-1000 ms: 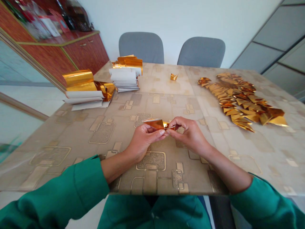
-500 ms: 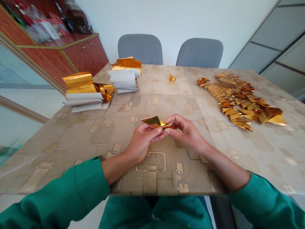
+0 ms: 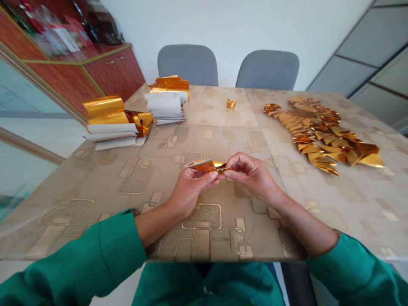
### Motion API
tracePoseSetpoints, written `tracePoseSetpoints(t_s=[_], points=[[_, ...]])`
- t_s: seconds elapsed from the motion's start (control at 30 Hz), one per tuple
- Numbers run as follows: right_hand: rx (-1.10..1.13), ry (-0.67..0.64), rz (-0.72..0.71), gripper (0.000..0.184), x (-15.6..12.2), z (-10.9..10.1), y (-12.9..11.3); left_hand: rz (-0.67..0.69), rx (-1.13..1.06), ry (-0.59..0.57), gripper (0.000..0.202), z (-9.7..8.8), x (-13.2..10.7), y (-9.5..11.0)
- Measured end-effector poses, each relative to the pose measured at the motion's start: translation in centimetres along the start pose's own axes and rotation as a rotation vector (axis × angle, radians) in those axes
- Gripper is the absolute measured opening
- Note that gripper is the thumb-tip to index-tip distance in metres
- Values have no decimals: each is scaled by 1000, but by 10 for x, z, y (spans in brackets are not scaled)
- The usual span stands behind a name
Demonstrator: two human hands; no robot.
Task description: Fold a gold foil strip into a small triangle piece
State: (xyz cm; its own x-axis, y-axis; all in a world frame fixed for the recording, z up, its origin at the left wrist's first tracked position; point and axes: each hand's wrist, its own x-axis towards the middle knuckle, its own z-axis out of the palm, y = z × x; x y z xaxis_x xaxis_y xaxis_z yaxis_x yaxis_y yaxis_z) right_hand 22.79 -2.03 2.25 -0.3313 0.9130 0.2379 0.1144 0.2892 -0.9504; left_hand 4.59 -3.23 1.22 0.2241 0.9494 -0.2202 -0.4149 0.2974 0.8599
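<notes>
Between both hands, above the near middle of the table, is a partly folded piece of gold foil paper (image 3: 204,165). My left hand (image 3: 193,187) pinches its middle, thumb on the near side. My right hand (image 3: 251,172) grips its right end between thumb and fingertips. A pointed flap of the paper sticks out to the left over my left fingers. The fingers hide part of the folds. Farther back stands a small folded gold paper piece (image 3: 231,103), apart from the hands.
Two stacks of gold-and-white paper sheets, a nearer one (image 3: 111,129) and a farther one (image 3: 165,106), lie at the left. A large pile of folded gold pieces (image 3: 321,131) spreads over the right side. Two grey chairs (image 3: 187,66) stand behind the patterned table (image 3: 204,242).
The gold paper's left flap has tipped down flatter, so its orange-gold near side now shows. My right hand has shifted slightly right; my left hand has stayed nearly in place.
</notes>
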Motion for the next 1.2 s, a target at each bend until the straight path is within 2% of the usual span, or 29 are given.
tracePoseSetpoints(t_s=[0.17, 0.33, 0.5, 0.6, 0.83, 1.03, 1.2], points=[[-35, 51, 24, 14, 0, 2, 5, -15, 5, -14, 30, 0, 0, -1], [34, 60, 46, 20, 1, 3, 6, 4, 19, -5, 31, 0, 0, 0], [104, -88, 39, 21, 2, -3, -1, 36, 14, 84, 28, 0, 1, 1], [100, -131, 50, 20, 1, -8, -4, 20, 21, 68, 27, -1, 1, 1], [17, -103, 42, 19, 1, -12, 4, -14, 56, -5, 27, -3, 1, -2], [-21, -100, 33, 20, 0, -10, 5, -15, 57, 21, 25, -2, 1, -5], [-71, -76, 27, 21, 1, -8, 4, -22, 40, -2, 28, -2, 1, -5]])
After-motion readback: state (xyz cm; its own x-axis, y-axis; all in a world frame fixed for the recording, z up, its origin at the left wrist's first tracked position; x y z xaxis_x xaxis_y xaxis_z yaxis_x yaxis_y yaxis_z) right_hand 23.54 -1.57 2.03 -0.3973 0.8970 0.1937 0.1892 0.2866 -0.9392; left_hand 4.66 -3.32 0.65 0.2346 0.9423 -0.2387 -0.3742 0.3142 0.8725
